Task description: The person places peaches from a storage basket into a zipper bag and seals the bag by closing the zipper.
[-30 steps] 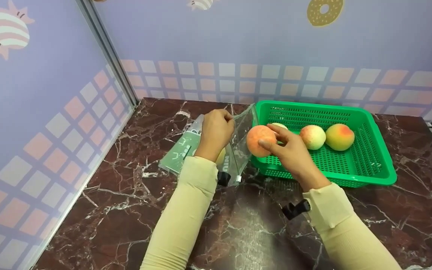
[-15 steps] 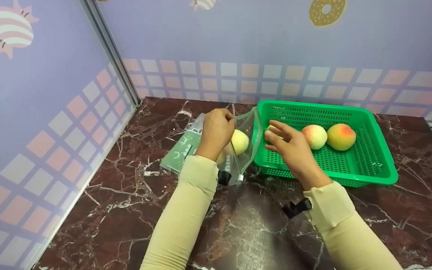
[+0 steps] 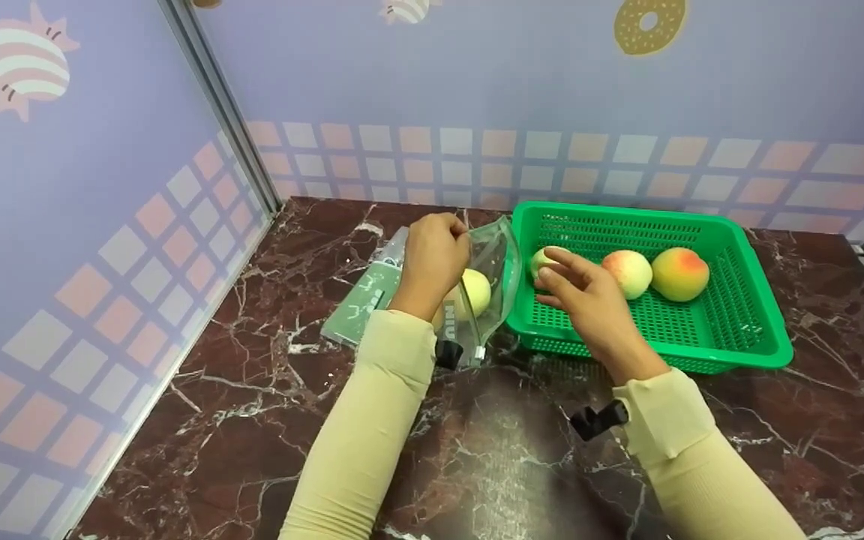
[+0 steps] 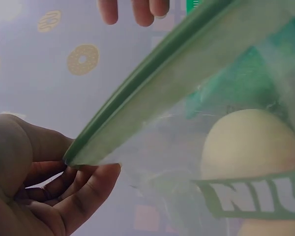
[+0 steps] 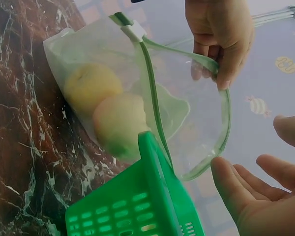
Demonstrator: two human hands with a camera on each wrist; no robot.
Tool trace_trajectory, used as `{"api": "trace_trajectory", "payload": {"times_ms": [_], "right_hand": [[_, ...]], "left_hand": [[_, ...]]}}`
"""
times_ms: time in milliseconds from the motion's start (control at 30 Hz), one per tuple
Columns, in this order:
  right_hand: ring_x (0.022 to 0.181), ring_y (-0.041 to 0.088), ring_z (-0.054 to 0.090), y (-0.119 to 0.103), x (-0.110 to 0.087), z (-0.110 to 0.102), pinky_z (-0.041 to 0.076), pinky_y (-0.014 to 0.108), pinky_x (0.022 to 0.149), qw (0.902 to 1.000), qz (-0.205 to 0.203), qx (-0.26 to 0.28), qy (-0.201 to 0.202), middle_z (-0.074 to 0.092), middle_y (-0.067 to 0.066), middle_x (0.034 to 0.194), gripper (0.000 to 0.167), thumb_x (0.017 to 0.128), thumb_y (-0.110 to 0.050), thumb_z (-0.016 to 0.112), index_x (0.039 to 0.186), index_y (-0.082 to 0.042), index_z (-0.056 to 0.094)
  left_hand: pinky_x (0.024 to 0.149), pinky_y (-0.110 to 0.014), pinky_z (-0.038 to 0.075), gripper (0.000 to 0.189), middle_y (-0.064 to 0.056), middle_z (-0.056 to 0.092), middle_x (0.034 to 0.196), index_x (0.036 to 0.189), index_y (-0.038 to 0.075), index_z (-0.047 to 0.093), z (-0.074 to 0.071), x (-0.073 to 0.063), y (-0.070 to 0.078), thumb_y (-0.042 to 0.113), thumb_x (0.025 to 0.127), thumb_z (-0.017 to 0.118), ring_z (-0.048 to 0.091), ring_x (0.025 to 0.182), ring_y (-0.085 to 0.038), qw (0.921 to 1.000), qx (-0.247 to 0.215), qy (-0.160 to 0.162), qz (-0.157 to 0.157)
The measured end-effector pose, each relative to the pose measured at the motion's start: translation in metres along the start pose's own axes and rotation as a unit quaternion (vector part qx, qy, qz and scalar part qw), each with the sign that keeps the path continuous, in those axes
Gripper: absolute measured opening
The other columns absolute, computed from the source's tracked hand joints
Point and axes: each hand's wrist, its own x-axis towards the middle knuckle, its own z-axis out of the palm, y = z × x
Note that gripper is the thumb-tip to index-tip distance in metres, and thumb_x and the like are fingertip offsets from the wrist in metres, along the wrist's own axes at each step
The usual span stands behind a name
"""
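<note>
Peaches (image 5: 120, 115) lie inside a clear, green-trimmed slider bag (image 3: 451, 319) near the far edge of the worktop (image 3: 237, 420), its open mouth pinched by a person's left hand (image 3: 434, 259). The right hand (image 3: 597, 311), holding nothing, hovers with fingers parted over a green plastic basket (image 3: 741, 304) beside the bag, where three more peaches (image 3: 680, 274) sit toward the far right corner.

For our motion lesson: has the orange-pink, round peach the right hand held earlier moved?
Yes: the peach went left, from over the left end of the green plastic basket into the clear plastic bag.
</note>
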Motion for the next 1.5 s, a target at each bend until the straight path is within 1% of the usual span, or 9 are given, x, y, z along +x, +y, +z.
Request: {"api": "trace_trajectory", "payload": {"times_ms": [233,400,600,733,833,1033,1133,1300,1500], "right_hand": [[0.123,0.029,0.054,0.002,-0.001,-0.003,0.052,0.033,0.096,0.9999,0.007,-0.007,-0.002,0.048,0.014,0.143,0.056,0.099,-0.03,0.055,0.148,-0.01,0.037],[0.122,0.027,0.055,0.004,-0.003,-0.006,0.052,0.035,0.097,0.9999,0.009,-0.006,0.002,0.048,0.013,0.143,0.055,0.099,-0.03,0.054,0.148,-0.011,0.038],[0.125,0.032,0.053,0.007,-0.004,-0.009,0.051,0.038,0.099,0.9999,0.006,-0.008,-0.001,0.048,0.016,0.142,0.054,0.1,-0.027,0.053,0.148,-0.009,0.037],[0.123,0.032,0.054,0.01,-0.004,-0.01,0.051,0.037,0.098,0.9999,0.008,-0.012,0.006,0.049,0.016,0.141,0.053,0.1,-0.025,0.053,0.148,-0.008,0.038],[0.121,0.031,0.055,0.011,-0.005,-0.012,0.052,0.037,0.097,0.9998,0.008,-0.015,0.012,0.05,0.016,0.14,0.053,0.1,-0.026,0.053,0.147,-0.008,0.039],[0.121,0.029,0.056,0.012,-0.006,-0.017,0.051,0.039,0.098,0.9998,0.008,-0.014,0.014,0.048,0.015,0.142,0.057,0.098,-0.03,0.056,0.148,-0.008,0.038],[0.121,0.026,0.056,0.013,-0.006,-0.018,0.051,0.039,0.099,0.9998,0.007,-0.013,0.016,0.048,0.015,0.142,0.058,0.098,-0.03,0.057,0.148,-0.008,0.038],[0.12,0.025,0.057,0.015,-0.007,-0.019,0.051,0.039,0.099,0.9996,0.008,-0.014,0.022,0.049,0.014,0.141,0.056,0.098,-0.029,0.057,0.147,-0.008,0.04],[0.123,0.029,0.055,0.016,-0.008,-0.022,0.051,0.038,0.099,0.9995,0.016,-0.011,0.025,0.049,0.014,0.141,0.055,0.098,-0.028,0.056,0.147,-0.009,0.04]], "left_hand": [[0.074,-0.033,0.053,0.016,-0.006,0.07,0.092,0.092,0.008,0.074,-0.003,0.004,0.002,0.012,0.093,0.058,0.064,0.081,-0.019,1.0,0.007,0.001,-0.005],[0.074,-0.033,0.053,0.016,-0.007,0.07,0.091,0.092,0.008,0.073,-0.008,0.009,0.004,0.013,0.093,0.059,0.063,0.082,-0.02,0.9999,0.014,0.004,-0.007],[0.076,-0.033,0.053,0.016,-0.007,0.071,0.092,0.093,0.008,0.073,-0.014,0.016,0.007,0.014,0.092,0.059,0.064,0.083,-0.02,0.9995,0.017,0.012,-0.024],[0.075,-0.034,0.053,0.017,-0.007,0.071,0.094,0.095,0.008,0.074,-0.018,0.019,0.008,0.014,0.093,0.057,0.065,0.083,-0.021,0.9994,0.017,0.014,-0.025],[0.076,-0.034,0.054,0.017,-0.008,0.072,0.094,0.095,0.007,0.074,-0.022,0.022,0.009,0.013,0.092,0.058,0.066,0.084,-0.023,0.9994,0.019,0.02,-0.022],[0.073,-0.034,0.053,0.015,-0.007,0.071,0.089,0.09,0.008,0.073,-0.03,0.027,0.012,0.013,0.091,0.058,0.064,0.079,-0.021,0.999,0.007,0.03,-0.031],[0.072,-0.033,0.053,0.016,-0.007,0.071,0.088,0.09,0.008,0.073,-0.033,0.028,0.013,0.012,0.091,0.057,0.064,0.077,-0.02,0.9988,0.001,0.039,-0.03],[0.074,-0.032,0.052,0.016,-0.007,0.071,0.089,0.089,0.008,0.073,-0.038,0.034,0.014,0.013,0.091,0.058,0.062,0.078,-0.02,0.9978,0.003,0.058,-0.031],[0.072,-0.03,0.053,0.017,-0.007,0.072,0.089,0.091,0.007,0.074,-0.045,0.039,0.017,0.014,0.093,0.059,0.063,0.078,-0.019,0.9963,-0.005,0.08,-0.033]]}}
